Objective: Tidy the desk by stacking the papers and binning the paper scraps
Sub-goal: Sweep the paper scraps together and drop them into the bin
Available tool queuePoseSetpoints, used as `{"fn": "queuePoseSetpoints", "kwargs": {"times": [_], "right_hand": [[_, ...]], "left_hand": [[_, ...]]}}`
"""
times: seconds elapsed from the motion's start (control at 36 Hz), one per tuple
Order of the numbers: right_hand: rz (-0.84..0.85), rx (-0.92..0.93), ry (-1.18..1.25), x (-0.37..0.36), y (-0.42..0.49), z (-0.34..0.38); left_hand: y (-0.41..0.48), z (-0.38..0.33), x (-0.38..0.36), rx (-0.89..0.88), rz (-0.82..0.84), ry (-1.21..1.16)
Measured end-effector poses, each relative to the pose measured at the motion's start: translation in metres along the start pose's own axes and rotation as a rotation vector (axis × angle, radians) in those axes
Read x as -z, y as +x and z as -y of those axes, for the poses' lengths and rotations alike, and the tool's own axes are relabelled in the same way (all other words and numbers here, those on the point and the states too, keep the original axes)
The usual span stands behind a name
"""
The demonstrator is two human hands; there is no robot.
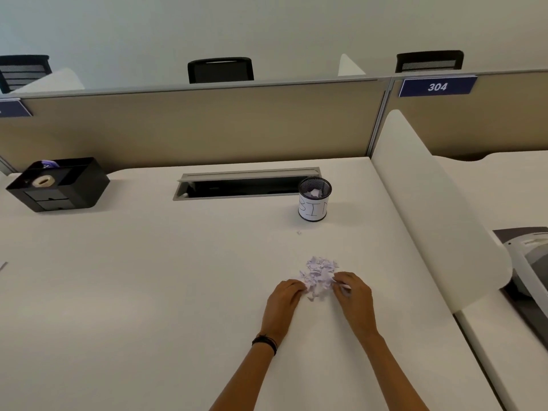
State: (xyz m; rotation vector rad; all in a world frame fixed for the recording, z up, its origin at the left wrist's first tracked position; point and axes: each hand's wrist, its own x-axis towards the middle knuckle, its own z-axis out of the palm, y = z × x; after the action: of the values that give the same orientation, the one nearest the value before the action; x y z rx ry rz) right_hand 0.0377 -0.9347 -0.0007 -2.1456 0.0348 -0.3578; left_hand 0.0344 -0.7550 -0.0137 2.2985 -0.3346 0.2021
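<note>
Our left hand [285, 295] and right hand [353, 292] curl their fingers [296, 287] round the scraps [319, 274], which we judge feather-light and loose, best scooped from beneath both sides.

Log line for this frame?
phase: gathering scraps | scrap pile: on desk | left hand: at its left side | right hand: at its right side | bin: upright beyond pile, scraps inside

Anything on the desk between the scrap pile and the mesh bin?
Head view: one stray scrap lies just short of the mesh bin; otherwise the desk between it and the scrap pile is bare.
</note>
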Motion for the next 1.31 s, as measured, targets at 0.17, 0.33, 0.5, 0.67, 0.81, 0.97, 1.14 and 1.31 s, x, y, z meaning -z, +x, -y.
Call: {"fn": "queuePoseSetpoints", "kwargs": {"times": [0.17, 0.33, 0.5, 0.67, 0.81, 0.97, 1.14, 1.31], "right_hand": [[-0.059, -0.099, 0.147, 0.006, 0.025, 0.013], [-0.084, -0.223, 0.287, 0.015, 0.065, 0.023], [-0.109, -0.271, 0.392, 0.016, 0.124, 0.039], [-0.104, -0.2, 0.323, 0.003, 0.179, 0.058], [-0.07, -0.141, 0.219, -0.013, 0.209, 0.066], [-0.11, -0.151, 0.169, -0.019, 0.218, 0.059], [-0.149, -0.108, 0.161, -0.009, 0.202, 0.048], [-0.177, -0.128, 0.176, -0.007, 0.187, 0.028]], "left_hand": [[0.015, -0.004, 0.003, 0.141, -0.055, -0.2], [0.03, -0.004, 0.004, 0.254, -0.166, -0.375], [0.063, -0.011, 0.011, 0.322, -0.277, -0.529], [0.125, -0.032, 0.028, 0.287, -0.363, -0.603], [0.179, -0.041, 0.032, 0.247, -0.403, -0.613], [0.227, -0.037, 0.022, 0.268, -0.43, -0.596], [0.246, -0.03, 0.006, 0.282, -0.374, -0.569], [0.242, -0.031, 0.011, 0.195, -0.365, -0.546]]}}
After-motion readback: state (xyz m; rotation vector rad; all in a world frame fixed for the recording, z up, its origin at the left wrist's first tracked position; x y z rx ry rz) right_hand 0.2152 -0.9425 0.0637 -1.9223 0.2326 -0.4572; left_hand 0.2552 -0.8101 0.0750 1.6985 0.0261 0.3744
